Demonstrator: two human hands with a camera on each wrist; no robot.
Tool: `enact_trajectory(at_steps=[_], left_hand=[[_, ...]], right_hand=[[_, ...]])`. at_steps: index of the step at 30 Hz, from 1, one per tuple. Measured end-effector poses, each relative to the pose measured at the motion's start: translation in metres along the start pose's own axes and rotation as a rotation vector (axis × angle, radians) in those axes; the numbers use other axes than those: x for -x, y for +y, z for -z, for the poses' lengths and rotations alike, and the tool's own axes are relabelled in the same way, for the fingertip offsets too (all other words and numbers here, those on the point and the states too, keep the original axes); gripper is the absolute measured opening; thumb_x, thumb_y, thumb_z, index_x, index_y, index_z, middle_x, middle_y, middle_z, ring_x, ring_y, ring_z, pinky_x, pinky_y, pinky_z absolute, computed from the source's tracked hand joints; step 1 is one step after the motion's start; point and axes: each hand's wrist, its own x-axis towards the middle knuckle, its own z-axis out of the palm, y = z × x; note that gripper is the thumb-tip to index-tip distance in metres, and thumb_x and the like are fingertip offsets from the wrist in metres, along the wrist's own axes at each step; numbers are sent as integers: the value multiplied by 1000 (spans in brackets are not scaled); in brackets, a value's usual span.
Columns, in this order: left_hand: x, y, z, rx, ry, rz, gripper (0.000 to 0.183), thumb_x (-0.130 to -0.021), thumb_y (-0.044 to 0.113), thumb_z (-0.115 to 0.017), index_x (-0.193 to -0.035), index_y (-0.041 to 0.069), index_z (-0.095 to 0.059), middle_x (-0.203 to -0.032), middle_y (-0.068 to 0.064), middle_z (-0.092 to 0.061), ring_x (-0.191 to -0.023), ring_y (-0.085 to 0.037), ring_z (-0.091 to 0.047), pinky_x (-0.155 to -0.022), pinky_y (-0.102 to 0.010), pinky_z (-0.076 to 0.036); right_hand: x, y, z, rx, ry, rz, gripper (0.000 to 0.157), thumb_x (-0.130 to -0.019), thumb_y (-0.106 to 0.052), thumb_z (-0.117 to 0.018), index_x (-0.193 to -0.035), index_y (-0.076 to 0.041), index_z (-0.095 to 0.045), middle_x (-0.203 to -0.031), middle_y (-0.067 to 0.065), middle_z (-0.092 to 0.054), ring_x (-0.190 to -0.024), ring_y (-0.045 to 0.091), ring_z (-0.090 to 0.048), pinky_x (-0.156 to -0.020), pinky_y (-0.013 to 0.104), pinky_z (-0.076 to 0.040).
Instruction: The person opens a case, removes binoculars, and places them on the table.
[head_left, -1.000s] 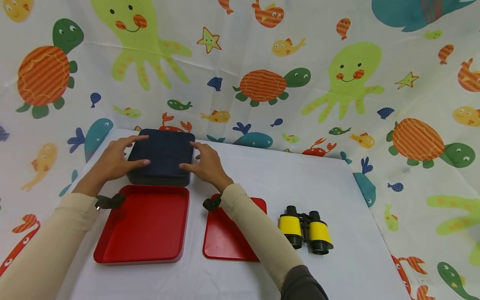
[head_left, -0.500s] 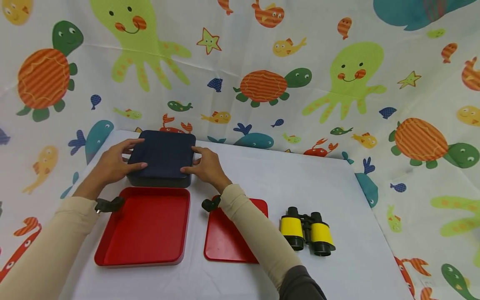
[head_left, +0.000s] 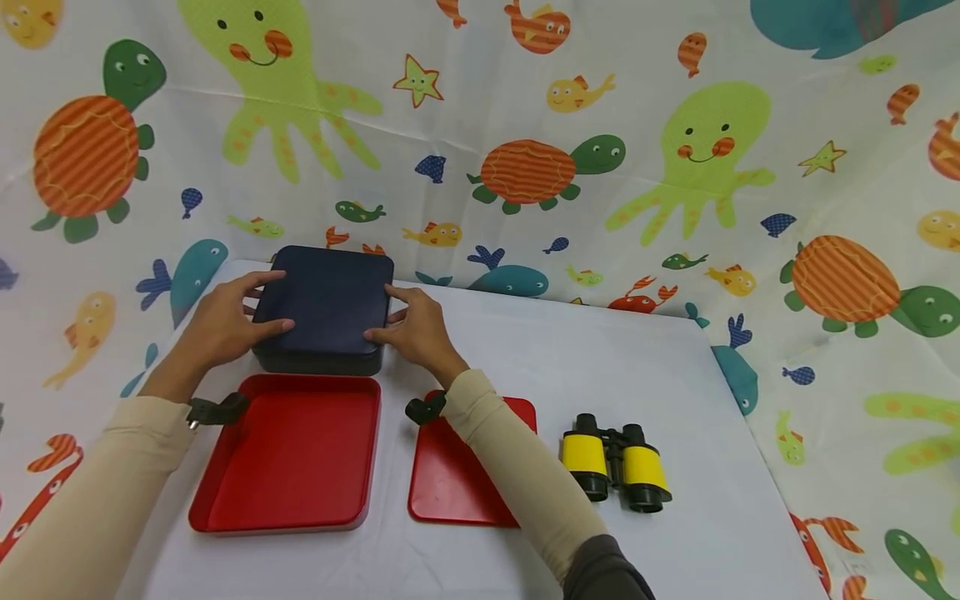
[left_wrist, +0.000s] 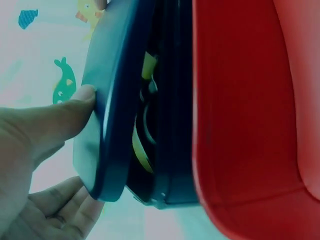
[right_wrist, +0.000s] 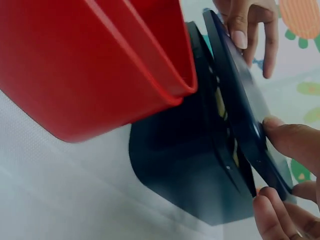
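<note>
At the back left of the table, a dark blue lid point(head_left: 330, 300) sits raised and tilted over its dark blue box point(head_left: 318, 364). My left hand point(head_left: 225, 321) grips the lid's left side, thumb on top. Its right side is held by my right hand point(head_left: 422, 332), with fingertips around the edge in the right wrist view. Through the gap under the lid, the left wrist view shows a yellow and black thing point(left_wrist: 142, 152) inside the box, mostly hidden.
An uncovered red box point(head_left: 292, 454) stands directly in front of the blue one. Under my right forearm lies a red lid point(head_left: 453, 479). Yellow and black binoculars point(head_left: 618, 462) lie farther right. A curtain printed with sea animals point(head_left: 525, 100) hangs behind the table.
Both hands have closed in on the dark blue lid's sides. The lid has come up off the box, its far edge rising in the head view.
</note>
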Motion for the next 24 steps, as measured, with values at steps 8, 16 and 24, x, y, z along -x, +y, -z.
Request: enact_trajectory(at_steps=[8,16,24], left_hand=[[-3,16,-9,-105,-7,-109,81,-94,25,-83,-159,-3,-43,-157,-41,-41,-132,-60,-48,-110,-74,-43],[-6,38,-22,-121,-26,-120,81,-94,28,-81,-158,-4,-43,-160,-40,-37,-146,-62,-33,-120,-76,-29],[-11,65,-42,-116,7,-203,75,-94,26,-81,-154,-6,-48,-158,-40,-40,-145,-60,-36,-118,-73,-37]], right_hand=[[7,7,21,4,55,67,84,-82,-25,-95,-156,-17,-56,-154,9,-59,-103,17,-77,-78,21,-63],[16,16,41,46,90,75,81,-83,-28,-94,-155,-20,-58,-152,8,-60,-102,16,-77,-82,23,-64],[28,35,66,55,120,92,75,-83,-27,-94,-151,-19,-62,-152,8,-60,-101,18,-77,-84,27,-65]])
